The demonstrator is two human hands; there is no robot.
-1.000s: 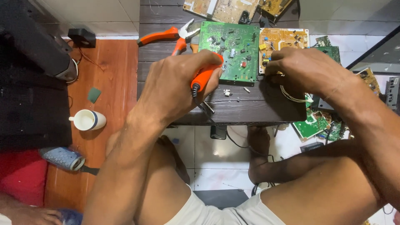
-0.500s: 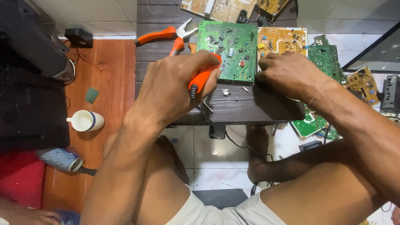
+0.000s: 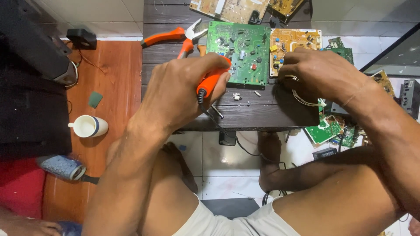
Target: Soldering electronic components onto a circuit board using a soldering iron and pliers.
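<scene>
Soldering iron (image 3: 211, 83) clamped in left hand (image 3: 183, 94) at green board (image 3: 238, 59) edge on tabletop (image 3: 253, 113). Right hand (image 3: 321, 74) covers wires by orange board (image 3: 293, 41), grip unclear. Pliers (image 3: 175, 39) behind.

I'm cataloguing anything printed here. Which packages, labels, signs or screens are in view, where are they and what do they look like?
None can be made out: no package, sign or screen. The nearest printed things are bare circuit boards: a green board by the left hand, and an orange-yellow board under the right hand.
</scene>
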